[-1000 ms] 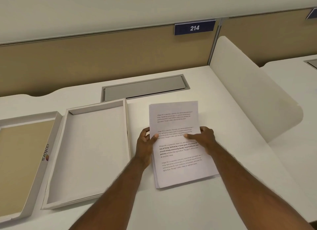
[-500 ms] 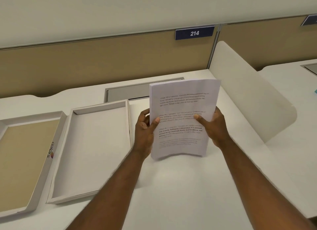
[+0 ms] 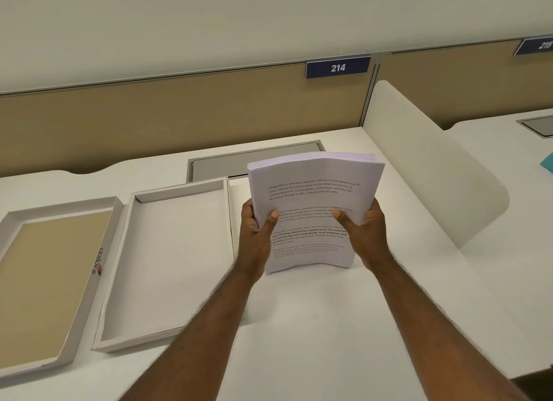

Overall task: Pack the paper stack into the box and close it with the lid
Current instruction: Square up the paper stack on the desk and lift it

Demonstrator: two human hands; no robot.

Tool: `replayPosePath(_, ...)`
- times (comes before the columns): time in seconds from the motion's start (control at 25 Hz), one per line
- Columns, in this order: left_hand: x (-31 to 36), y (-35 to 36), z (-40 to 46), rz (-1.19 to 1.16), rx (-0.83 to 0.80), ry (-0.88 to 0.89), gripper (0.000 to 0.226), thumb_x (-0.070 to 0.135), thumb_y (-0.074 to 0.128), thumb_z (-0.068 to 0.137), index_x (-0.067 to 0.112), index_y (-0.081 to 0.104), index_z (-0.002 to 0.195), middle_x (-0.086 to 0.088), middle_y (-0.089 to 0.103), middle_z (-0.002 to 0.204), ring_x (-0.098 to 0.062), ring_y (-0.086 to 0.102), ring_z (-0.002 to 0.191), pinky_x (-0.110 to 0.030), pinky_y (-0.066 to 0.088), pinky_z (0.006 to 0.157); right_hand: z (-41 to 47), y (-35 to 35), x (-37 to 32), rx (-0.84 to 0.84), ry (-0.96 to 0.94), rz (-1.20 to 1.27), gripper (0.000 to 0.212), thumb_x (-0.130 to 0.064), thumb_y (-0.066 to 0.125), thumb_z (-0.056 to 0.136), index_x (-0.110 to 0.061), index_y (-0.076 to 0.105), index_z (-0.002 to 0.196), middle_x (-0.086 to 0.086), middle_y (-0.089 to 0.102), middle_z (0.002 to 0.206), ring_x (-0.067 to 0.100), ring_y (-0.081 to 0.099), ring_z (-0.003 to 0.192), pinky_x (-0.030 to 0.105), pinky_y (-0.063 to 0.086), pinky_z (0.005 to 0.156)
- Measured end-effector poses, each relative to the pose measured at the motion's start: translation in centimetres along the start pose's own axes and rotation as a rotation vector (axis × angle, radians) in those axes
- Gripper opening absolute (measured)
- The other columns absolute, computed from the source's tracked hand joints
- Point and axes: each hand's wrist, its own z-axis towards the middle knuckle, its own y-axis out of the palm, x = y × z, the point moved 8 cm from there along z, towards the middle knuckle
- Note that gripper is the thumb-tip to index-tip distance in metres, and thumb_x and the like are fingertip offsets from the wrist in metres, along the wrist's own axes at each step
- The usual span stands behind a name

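Both hands, left [image 3: 259,236] and right [image 3: 363,233], pinch the paper stack [image 3: 314,191] upright, right of the empty box [image 3: 179,251], which it must enter next.

White desk [image 3: 314,340], tan partition panel [image 3: 149,116] with blue "214" sign [image 3: 337,67], cream side divider [image 3: 425,167].

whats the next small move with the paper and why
Probably carry the paper stack left and lower it flat into the open white box. Both the left hand and the right hand hold it upright above the desk, and the box sits empty alongside.
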Motion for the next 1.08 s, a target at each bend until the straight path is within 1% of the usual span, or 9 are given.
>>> replayPosePath(0.12, 1.0, 0.7, -0.1, -0.037, -0.006, 0.021, 0.031, 0.018, 0.054, 0.098, 0.014, 0.046, 0.128, -0.006, 0.066, 0.120, -0.029, 0.066, 0.110, -0.038, 0.060, 0.080, -0.7, 0.0, -1.3, 0.056, -0.058, -0.018, 0.050, -0.017, 0.080, 0.075, -0.022, 0.055, 0.119, -0.002, 0.069, 0.111, 0.020, 0.066, 0.102, 0.041, 0.058, 0.086)
replayPosePath(0.24, 2.2, 1.5, -0.4, -0.029, -0.034, 0.076, 0.027, 0.020, 0.054, 0.097, 0.023, 0.049, 0.123, 0.003, 0.066, 0.116, -0.019, 0.068, 0.107, -0.033, 0.059, 0.078, -0.7, -0.6, -2.6, 0.093, -0.114, -0.005, 0.049, -0.020, 0.080, 0.075, -0.030, 0.056, 0.117, -0.013, 0.068, 0.107, 0.012, 0.066, 0.098, 0.027, 0.059, 0.080)
replayPosePath(0.4, 2.3, 1.8, -0.9, 0.019, -0.021, 0.101, 0.024, 0.020, 0.053, 0.097, 0.026, 0.048, 0.120, 0.002, 0.064, 0.116, -0.018, 0.065, 0.107, -0.032, 0.059, 0.081, -1.3, -1.2, -2.6, 0.123, -0.128, 0.010, 0.054, -0.015, 0.080, 0.076, -0.021, 0.055, 0.123, -0.015, 0.067, 0.107, 0.004, 0.065, 0.096, 0.016, 0.055, 0.076)
replayPosePath(0.48, 1.5, 1.5, -1.4, 0.046, -0.020, 0.092, 0.022, 0.021, 0.053, 0.096, 0.032, 0.049, 0.116, 0.010, 0.065, 0.112, -0.018, 0.064, 0.108, -0.033, 0.058, 0.083, -2.1, -1.1, -1.8, 0.120, -0.107, 0.005, 0.053, -0.015, 0.080, 0.075, -0.022, 0.055, 0.122, -0.016, 0.067, 0.106, 0.005, 0.065, 0.097, 0.018, 0.055, 0.077)
replayPosePath(0.6, 0.9, 1.0, -1.5, 0.116, -0.044, 0.082, 0.023, 0.030, 0.054, 0.094, 0.036, 0.048, 0.115, 0.022, 0.065, 0.106, -0.012, 0.064, 0.107, -0.033, 0.059, 0.084, -2.7, -1.1, -1.3, 0.118, -0.089, 0.010, 0.050, -0.020, 0.082, 0.074, -0.034, 0.056, 0.114, -0.018, 0.068, 0.103, 0.007, 0.066, 0.097, 0.023, 0.056, 0.078)
replayPosePath(0.72, 1.0, 0.5, -1.2, 0.198, -0.044, 0.079, 0.046, 0.034, 0.067, 0.086, 0.027, 0.042, 0.125, 0.025, 0.062, 0.110, -0.005, 0.064, 0.107, -0.024, 0.058, 0.081, -2.2, -1.5, -1.1, 0.110, -0.026, 0.083, 0.058, -0.036, 0.087, 0.064, -0.033, 0.057, 0.113, -0.011, 0.070, 0.107, 0.012, 0.068, 0.099, 0.028, 0.059, 0.078)
replayPosePath(0.8, 0.6, 0.2, -1.2, 0.239, -0.039, 0.050, 0.060, 0.033, 0.075, 0.080, 0.023, 0.042, 0.129, 0.017, 0.063, 0.118, -0.006, 0.064, 0.108, -0.022, 0.057, 0.082, -2.0, -1.1, -0.7, 0.069, 0.032, 0.085, 0.065, -0.039, 0.089, 0.059, -0.026, 0.058, 0.114, -0.005, 0.071, 0.110, 0.014, 0.068, 0.100, 0.035, 0.059, 0.081)
replayPosePath(0.92, -0.1, 0.0, -1.0, 0.249, -0.039, 0.021, 0.058, 0.034, 0.077, 0.078, 0.024, 0.049, 0.128, 0.003, 0.066, 0.122, -0.016, 0.065, 0.112, -0.037, 0.057, 0.091, -2.2, -0.7, -0.6, 0.060, 0.043, 0.132, 0.051, -0.040, 0.085, 0.063, -0.028, 0.062, 0.107, -0.006, 0.073, 0.104, 0.009, 0.070, 0.091, 0.031, 0.058, 0.077)
replayPosePath(1.08, 0.2, 0.2, -0.8, 0.248, -0.082, 0.017, 0.062, 0.038, 0.078, 0.076, 0.027, 0.048, 0.129, 0.005, 0.067, 0.123, -0.015, 0.065, 0.113, -0.035, 0.056, 0.091, -2.2, -0.7, -1.2, 0.042, 0.002, 0.168, 0.055, -0.051, 0.072, 0.066, -0.020, 0.060, 0.110, 0.004, 0.070, 0.106, 0.018, 0.068, 0.093, 0.029, 0.056, 0.075)
